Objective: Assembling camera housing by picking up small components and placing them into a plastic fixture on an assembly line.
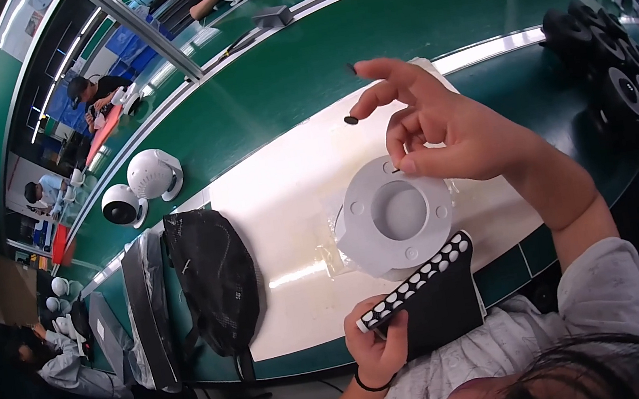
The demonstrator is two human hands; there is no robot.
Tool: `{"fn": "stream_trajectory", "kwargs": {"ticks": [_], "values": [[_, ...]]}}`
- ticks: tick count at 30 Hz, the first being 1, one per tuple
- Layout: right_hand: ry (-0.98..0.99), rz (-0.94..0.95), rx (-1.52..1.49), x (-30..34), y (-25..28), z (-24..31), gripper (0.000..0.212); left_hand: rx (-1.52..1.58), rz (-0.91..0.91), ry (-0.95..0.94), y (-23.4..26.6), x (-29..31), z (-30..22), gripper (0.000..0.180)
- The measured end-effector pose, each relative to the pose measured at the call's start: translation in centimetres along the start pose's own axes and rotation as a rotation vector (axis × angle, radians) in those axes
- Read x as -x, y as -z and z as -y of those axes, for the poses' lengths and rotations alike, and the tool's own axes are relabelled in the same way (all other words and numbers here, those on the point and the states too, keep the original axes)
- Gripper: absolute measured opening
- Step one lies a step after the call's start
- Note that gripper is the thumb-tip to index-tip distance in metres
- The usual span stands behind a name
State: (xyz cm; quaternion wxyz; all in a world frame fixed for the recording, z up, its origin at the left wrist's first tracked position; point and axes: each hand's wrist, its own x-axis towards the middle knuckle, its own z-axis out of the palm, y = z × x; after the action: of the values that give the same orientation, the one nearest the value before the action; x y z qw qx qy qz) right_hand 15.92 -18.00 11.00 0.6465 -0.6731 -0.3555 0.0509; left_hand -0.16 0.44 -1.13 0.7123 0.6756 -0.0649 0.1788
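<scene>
My left hand (377,346) grips the end of a black sheet (438,317), bent over so that a strip of white round dots shows along its upper edge. Above the white housing, my right hand (452,128) has its fingers apart and bent, with small black round pads (351,120) clinging to the fingertips. Its thumb tip is at the housing's upper rim, beside a small dark piece (395,171). The round white housing (359,231) has a round recess in its middle and several small circular marks around it. It rests on clear plastic.
A white mat (291,285) covers part of the green table. On the left lie a black bag (217,287) and white camera-like units (155,173). Black round parts (619,92) are piled at the far right. Other people (97,100) work beyond the metal frame.
</scene>
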Motion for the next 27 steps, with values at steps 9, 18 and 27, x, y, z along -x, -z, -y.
{"fn": "stream_trajectory", "kwargs": {"ticks": [9, 18, 27], "values": [[-0.021, 0.022, 0.137, -0.3, 0.2, -0.8, 0.068, 0.004, 0.041, 0.014, -0.1, 0.1, -0.2, 0.039], [0.056, 0.027, 0.185, -0.1, 0.5, -0.9, 0.068, 0.016, 0.017, -0.008, -0.3, 0.1, 0.0, 0.035], [0.165, 0.049, 0.326, 0.5, 0.0, 0.2, 0.062, 0.037, -0.001, 0.036, -0.1, 0.4, 0.3, 0.036]]}}
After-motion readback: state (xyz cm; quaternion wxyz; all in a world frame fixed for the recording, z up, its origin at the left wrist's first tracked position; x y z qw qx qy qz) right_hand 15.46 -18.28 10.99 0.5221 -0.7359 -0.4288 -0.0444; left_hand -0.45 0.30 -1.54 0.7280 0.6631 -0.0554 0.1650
